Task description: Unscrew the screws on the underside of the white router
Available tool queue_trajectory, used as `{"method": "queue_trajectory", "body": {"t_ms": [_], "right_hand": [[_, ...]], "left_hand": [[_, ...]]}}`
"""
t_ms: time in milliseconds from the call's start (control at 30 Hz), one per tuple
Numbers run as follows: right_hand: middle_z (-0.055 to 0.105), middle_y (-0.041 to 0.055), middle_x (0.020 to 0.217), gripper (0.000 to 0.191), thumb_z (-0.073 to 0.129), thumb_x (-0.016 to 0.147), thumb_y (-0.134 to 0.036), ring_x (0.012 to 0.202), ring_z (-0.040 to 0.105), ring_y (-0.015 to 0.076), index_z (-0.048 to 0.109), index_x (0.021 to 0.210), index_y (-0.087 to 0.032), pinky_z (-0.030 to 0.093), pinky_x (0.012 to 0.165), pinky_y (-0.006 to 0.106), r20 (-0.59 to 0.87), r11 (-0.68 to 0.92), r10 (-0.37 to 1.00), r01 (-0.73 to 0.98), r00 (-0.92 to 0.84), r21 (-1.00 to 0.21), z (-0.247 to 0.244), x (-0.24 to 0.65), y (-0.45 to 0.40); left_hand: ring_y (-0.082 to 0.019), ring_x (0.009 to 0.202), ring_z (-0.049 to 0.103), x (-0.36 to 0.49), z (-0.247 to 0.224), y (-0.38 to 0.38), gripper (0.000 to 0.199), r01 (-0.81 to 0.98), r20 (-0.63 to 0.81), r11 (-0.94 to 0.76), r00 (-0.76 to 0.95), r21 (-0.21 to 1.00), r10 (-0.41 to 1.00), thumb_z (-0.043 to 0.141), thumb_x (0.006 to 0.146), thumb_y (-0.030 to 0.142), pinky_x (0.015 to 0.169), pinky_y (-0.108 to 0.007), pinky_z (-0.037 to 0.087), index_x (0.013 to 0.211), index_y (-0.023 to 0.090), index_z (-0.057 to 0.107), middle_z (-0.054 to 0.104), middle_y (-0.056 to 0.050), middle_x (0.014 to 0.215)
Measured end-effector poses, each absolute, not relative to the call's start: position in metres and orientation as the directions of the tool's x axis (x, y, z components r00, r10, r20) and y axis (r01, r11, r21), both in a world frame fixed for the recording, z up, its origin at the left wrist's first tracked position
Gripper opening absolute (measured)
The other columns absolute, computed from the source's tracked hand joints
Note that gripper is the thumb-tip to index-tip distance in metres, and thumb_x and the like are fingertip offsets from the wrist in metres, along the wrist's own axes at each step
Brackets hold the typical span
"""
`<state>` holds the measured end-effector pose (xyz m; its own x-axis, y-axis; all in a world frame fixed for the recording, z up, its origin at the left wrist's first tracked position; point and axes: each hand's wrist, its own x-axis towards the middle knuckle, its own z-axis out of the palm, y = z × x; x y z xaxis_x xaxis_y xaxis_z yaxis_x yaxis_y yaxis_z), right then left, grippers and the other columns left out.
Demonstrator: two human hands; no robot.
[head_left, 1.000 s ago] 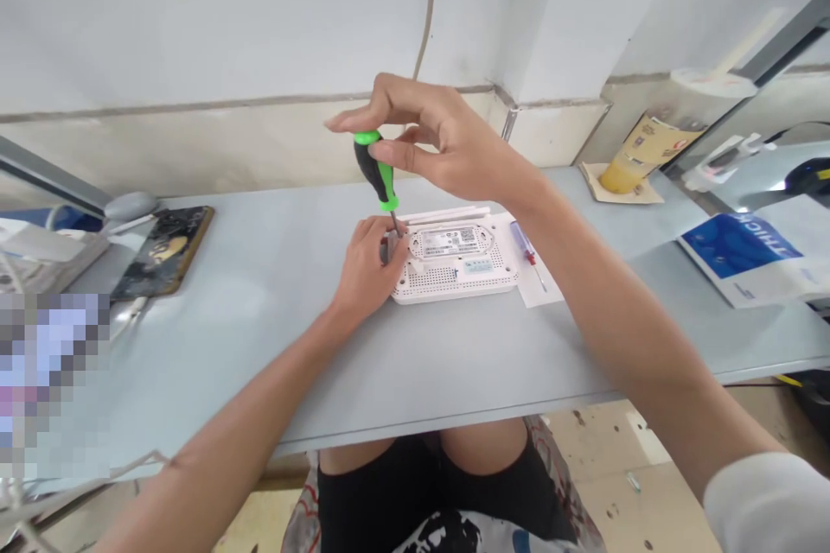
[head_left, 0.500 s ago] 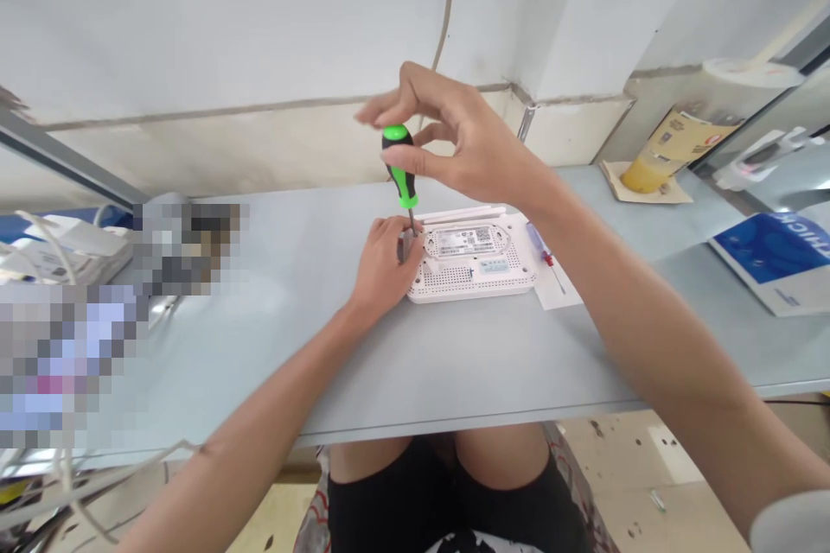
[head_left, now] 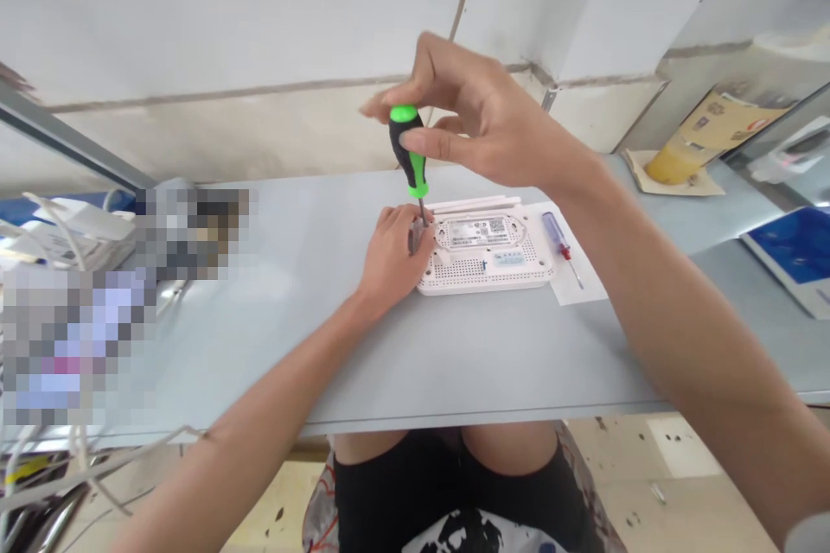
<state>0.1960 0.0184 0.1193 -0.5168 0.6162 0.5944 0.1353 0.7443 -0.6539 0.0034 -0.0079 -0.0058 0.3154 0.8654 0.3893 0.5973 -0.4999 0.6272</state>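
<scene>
A white Wi-Fi router (head_left: 457,275) lies underside up on the table, showing vent holes, a printed label and slim antennas along its far side. My left hand (head_left: 397,252) is closed around its left end, with the thumb beside the screwdriver shaft. Above that corner, my right hand (head_left: 470,108) holds a green-and-black screwdriver (head_left: 408,147) by the handle, thumb on the near side and fingers near the top. The screwdriver stands almost upright, its shaft pointing down at the router's far left corner. My left fingers hide the tip.
Right of the router, a small clear-handled screwdriver (head_left: 563,246) lies on white paper (head_left: 571,285). Farther right are a yellow-labelled cup (head_left: 700,138) on a cardboard piece and a blue-and-white box (head_left: 794,255). Cables and white devices (head_left: 84,233) crowd the left end, partly blurred out.
The view has shifted slightly, moving the scene to the right. The green-and-black screwdriver's handle has turned a little in my right hand. My left hand stays at the router's left end.
</scene>
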Motion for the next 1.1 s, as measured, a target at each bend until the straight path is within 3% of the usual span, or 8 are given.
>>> {"method": "queue_trajectory", "body": {"t_ms": [167,300,433,600,767,867,967,1100], "right_hand": [[0.071,-0.003,0.095,0.034,0.081,0.086,-0.042,0.093,0.071,0.0189,0.05,0.084,-0.027,0.056,0.076,0.032,0.689,0.786,0.597,0.129,-0.412,-0.604,0.114,0.185,0.024],[0.072,-0.0032,0.088,0.03,0.064,0.098,-0.055,0.099,0.069,0.0194,0.061,0.083,-0.029,0.056,0.088,0.034,0.676,0.794,0.603,0.233,-0.423,-0.562,0.116,0.187,0.023],[0.077,-0.0014,0.109,0.027,0.055,0.102,-0.051,0.108,0.07,0.0201,0.072,0.104,-0.031,0.058,0.091,0.037,0.601,0.776,0.594,0.186,-0.535,-0.602,0.117,0.186,0.019],[0.077,-0.0009,0.125,0.03,0.065,0.097,-0.041,0.123,0.068,0.0222,0.073,0.125,-0.032,0.06,0.093,0.037,0.583,0.741,0.556,0.037,-0.593,-0.67,0.115,0.189,0.023],[0.078,-0.0021,0.096,0.035,0.092,0.076,-0.042,0.093,0.07,0.0223,0.082,0.108,-0.034,0.06,0.091,0.037,0.655,0.761,0.648,0.34,-0.389,-0.552,0.116,0.191,0.027],[0.076,-0.0013,0.1,0.034,0.081,0.088,-0.049,0.099,0.068,0.0197,0.079,0.12,-0.036,0.057,0.093,0.03,0.637,0.758,0.65,0.417,-0.415,-0.502,0.119,0.188,0.024],[0.076,-0.0017,0.105,0.034,0.055,0.104,-0.031,0.116,0.066,0.0183,0.072,0.133,-0.036,0.055,0.1,0.03,0.594,0.779,0.62,0.308,-0.513,-0.547,0.123,0.188,0.018],[0.079,-0.003,0.112,0.029,0.063,0.097,-0.026,0.112,0.073,0.0222,0.077,0.12,-0.037,0.059,0.097,0.037,0.537,0.71,0.662,0.21,-0.522,-0.672,0.127,0.191,0.014]], "left_hand": [[-0.026,0.109,0.059,0.005,-0.005,-0.008,0.004,0.604,0.392,-0.498,0.31,0.622,0.866,0.056,0.099,0.021,0.091,-0.044,0.056,0.097,0.025,0.056,0.072,-0.005,0.112],[-0.026,0.107,0.059,0.005,-0.004,-0.008,0.005,0.62,0.391,-0.488,0.297,0.615,0.871,0.056,0.099,0.021,0.092,-0.045,0.055,0.096,0.025,0.055,0.072,-0.004,0.111],[-0.027,0.107,0.059,0.005,-0.005,-0.008,0.006,0.63,0.399,-0.495,0.301,0.599,0.866,0.057,0.098,0.022,0.092,-0.046,0.055,0.094,0.025,0.054,0.072,-0.005,0.111],[-0.027,0.109,0.06,0.006,-0.005,-0.01,0.004,0.639,0.395,-0.489,0.298,0.594,0.869,0.056,0.098,0.02,0.093,-0.045,0.055,0.099,0.024,0.056,0.072,-0.006,0.112],[-0.026,0.106,0.06,0.008,-0.003,-0.011,0.003,0.654,0.383,-0.481,0.301,0.583,0.873,0.056,0.099,0.021,0.092,-0.043,0.055,0.1,0.024,0.058,0.072,-0.006,0.11],[-0.026,0.106,0.061,0.009,-0.002,-0.01,0.004,0.658,0.387,-0.475,0.288,0.584,0.876,0.055,0.099,0.022,0.093,-0.043,0.055,0.1,0.024,0.058,0.072,-0.006,0.113],[-0.026,0.106,0.061,0.01,-0.001,-0.009,0.004,0.662,0.383,-0.469,0.285,0.584,0.879,0.054,0.098,0.021,0.093,-0.043,0.055,0.098,0.024,0.057,0.072,-0.006,0.113],[-0.027,0.111,0.06,0.01,0.001,-0.01,0.004,0.671,0.366,-0.467,0.299,0.576,0.881,0.053,0.098,0.021,0.094,-0.043,0.055,0.099,0.024,0.056,0.072,-0.006,0.111]]}}
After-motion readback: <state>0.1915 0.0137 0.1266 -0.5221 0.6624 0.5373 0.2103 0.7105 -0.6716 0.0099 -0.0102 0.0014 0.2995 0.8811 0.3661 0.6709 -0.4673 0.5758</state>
